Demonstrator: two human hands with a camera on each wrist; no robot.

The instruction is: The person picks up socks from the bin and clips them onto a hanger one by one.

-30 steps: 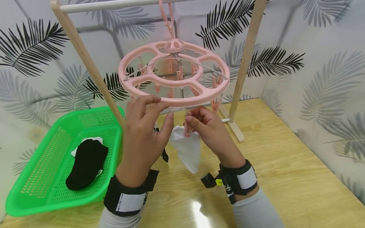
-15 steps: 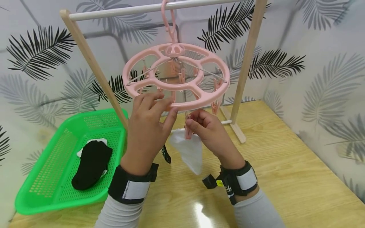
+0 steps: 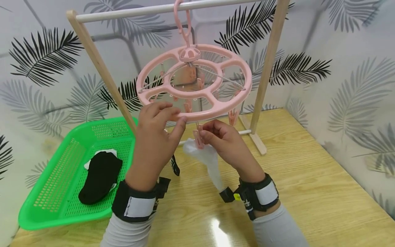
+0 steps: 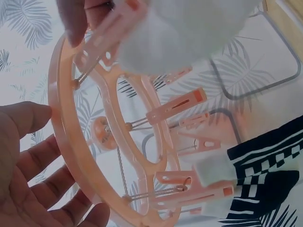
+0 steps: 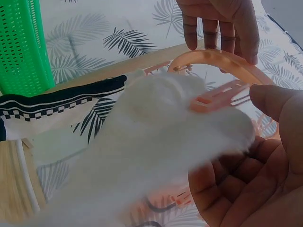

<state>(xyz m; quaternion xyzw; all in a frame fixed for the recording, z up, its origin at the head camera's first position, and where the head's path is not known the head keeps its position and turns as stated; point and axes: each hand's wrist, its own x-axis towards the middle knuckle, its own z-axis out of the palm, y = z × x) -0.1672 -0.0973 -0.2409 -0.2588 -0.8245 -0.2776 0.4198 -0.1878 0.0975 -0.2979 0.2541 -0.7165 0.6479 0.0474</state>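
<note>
Where white sock [image 3: 206, 158] hides clip, right hand [image 3: 224, 140] pinching, left hand [image 3: 155, 133] curled round ring [image 3: 197, 115].

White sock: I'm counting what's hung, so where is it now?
In the head view the white sock hangs mid-frame from a pink clip under the round hanger, beside the right hand.

No readable text, labels, brands or numbers anywhere. Wrist straps [image 3: 140, 207] show only blank white patches; a small yellow tag on the right strap [image 3: 236, 197] is too small to read.
</note>
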